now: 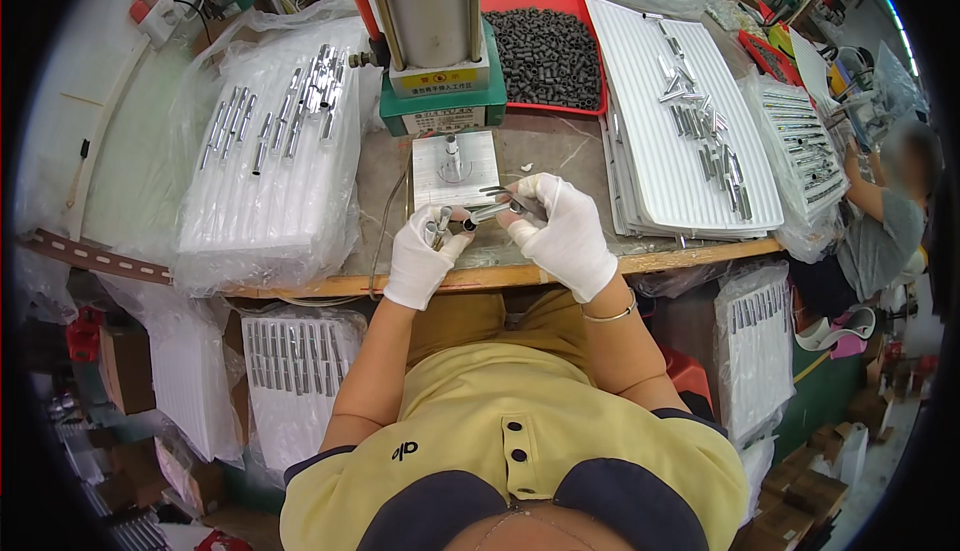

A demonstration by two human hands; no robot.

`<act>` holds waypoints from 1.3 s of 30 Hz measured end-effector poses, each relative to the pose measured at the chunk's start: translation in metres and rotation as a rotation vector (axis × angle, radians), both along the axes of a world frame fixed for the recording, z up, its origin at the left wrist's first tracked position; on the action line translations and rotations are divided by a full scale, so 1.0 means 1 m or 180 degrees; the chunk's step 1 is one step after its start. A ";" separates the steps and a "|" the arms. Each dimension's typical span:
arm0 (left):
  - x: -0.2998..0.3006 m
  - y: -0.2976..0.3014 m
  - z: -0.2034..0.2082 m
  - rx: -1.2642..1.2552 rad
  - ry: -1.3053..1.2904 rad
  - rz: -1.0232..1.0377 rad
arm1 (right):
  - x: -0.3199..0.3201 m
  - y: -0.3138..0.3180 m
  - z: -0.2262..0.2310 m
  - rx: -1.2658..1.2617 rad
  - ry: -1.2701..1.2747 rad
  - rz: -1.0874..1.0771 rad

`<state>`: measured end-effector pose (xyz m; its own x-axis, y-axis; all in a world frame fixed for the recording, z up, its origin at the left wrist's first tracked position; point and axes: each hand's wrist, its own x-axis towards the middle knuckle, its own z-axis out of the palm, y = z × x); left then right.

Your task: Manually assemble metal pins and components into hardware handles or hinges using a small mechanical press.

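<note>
White gloves cover both my hands at the table's front edge. My left hand (418,263) is closed on several short shiny metal tubes (437,227). Between my hands a single metal tube (489,213) lies slanted, its dark open end toward my left fingers and its other end at my right fingers. Curled around a grey metal tool with thin prongs, like tweezers (527,203), is my right hand (568,239). Just beyond them sits a square metal block (430,176) with an upright shiny post (452,151), below a press with a green head (440,111).
A red tray (598,101) of small dark cylindrical pieces stands behind the press, at right. White ridged sheets (640,181) with scattered metal tubes lie to the right. On the left, a plastic-wrapped white stack (250,216) carries more tubes. Another person (880,231) sits far right.
</note>
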<state>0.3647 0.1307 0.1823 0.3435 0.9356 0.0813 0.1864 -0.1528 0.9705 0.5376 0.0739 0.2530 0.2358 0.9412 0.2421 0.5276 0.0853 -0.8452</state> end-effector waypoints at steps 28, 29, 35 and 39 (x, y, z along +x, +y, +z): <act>0.004 -0.002 -0.014 0.0904 0.0443 -0.0242 | -0.010 0.003 -0.007 -0.0392 -0.1583 0.0546; 0.005 -0.001 -0.011 0.1042 0.0397 -0.0261 | -0.011 0.004 -0.006 -0.0484 -0.1703 0.0578; 0.009 0.007 -0.008 0.0484 -0.0074 -0.0343 | -0.008 0.009 -0.051 0.0033 0.0293 0.0185; 0.007 0.009 -0.009 0.0070 -0.0007 -0.0305 | -0.011 0.007 -0.057 -0.0038 0.0040 0.0090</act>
